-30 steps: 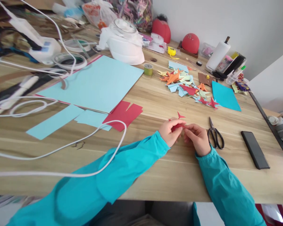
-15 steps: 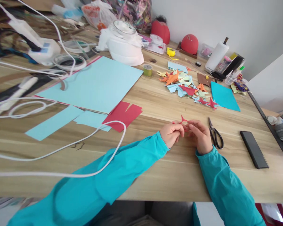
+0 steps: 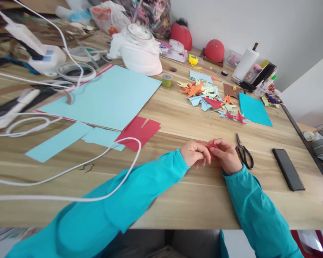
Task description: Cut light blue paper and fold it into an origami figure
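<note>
A small red folded paper crane [image 3: 212,145] with pointed tips is pinched between my two hands, above the near right part of the table. My left hand [image 3: 196,154] grips it from the left with closed fingers. From the right, my right hand [image 3: 226,154] holds it between thumb and fingers. Parts of the paper are hidden behind the fingertips. Black-handled scissors [image 3: 244,152] lie just right of my right hand. Beyond the hands is a heap of folded paper cranes [image 3: 204,95] in orange, blue, yellow, green and red.
Blue paper sheets [image 3: 104,96] and cut red paper [image 3: 140,133] lie to the left. A white cable [image 3: 97,199] loops over my left sleeve. A phone [image 3: 288,169] rests at right, near a turquoise square [image 3: 255,109]. A thread spool [image 3: 166,80] stands farther back.
The red paper crane has turned and come slightly lower between my fingers, with more of its points showing. Both hands keep hold of it.
</note>
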`<state>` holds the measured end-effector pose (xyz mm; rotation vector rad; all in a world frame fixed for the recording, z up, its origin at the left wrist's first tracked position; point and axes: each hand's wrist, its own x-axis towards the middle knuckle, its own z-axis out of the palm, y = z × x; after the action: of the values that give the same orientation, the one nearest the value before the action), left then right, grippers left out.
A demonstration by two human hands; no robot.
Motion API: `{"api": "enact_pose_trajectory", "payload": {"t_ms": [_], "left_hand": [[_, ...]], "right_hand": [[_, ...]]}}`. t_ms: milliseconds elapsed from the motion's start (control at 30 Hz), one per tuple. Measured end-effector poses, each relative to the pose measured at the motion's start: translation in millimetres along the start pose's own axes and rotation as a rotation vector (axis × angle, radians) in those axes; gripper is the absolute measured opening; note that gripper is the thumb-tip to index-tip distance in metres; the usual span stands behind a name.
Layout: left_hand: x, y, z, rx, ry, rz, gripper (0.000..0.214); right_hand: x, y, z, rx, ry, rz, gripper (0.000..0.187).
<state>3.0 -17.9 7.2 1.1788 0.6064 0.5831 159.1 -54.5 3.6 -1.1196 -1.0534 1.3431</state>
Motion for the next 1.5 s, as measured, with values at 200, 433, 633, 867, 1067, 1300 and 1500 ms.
{"api": "enact_pose_trajectory", "payload": {"t_ms": [200, 433, 633, 867, 1067, 1300, 1500], "left_hand": [[4.1, 6.7, -13.1, -0.242, 0.088, 0.019, 0.004], [12.9, -2.9, -19.7, -0.326, 0.263, 0.148, 0.022], [11.1, -9.0, -9.1, -0.185, 0.315, 0.163, 0.032], [6.7, -7.4, -5.5, -0.077, 0.37, 0.168, 0.033], [8.0, -7.5, -6.0, -0.046, 0.377, 0.206, 0.027], [4.6, -7.9, -5.3, 0.101, 0.344, 0.273, 0.025], [4.1, -8.2, -5.6, 0.096, 0.274, 0.355, 0.03]], "right_hand": [[3.4, -1.6, -0.7, 0.048, 0.154, -0.124, 0.022], [5.1, 0.6, -2.0, -0.034, 0.203, -0.148, 0.026], [4.6, 5.2, -4.2, -0.044, 0.149, -0.167, 0.02], [3.5, 8.0, -3.0, -0.083, 0.138, -0.162, 0.023], [1.6, 4.9, 1.4, -0.075, 0.137, -0.175, 0.022], [0.5, 1.3, 3.1, -0.152, 0.1, -0.181, 0.019], [0.8, 4.2, 0.8, -0.138, 0.175, -0.215, 0.019]]}}
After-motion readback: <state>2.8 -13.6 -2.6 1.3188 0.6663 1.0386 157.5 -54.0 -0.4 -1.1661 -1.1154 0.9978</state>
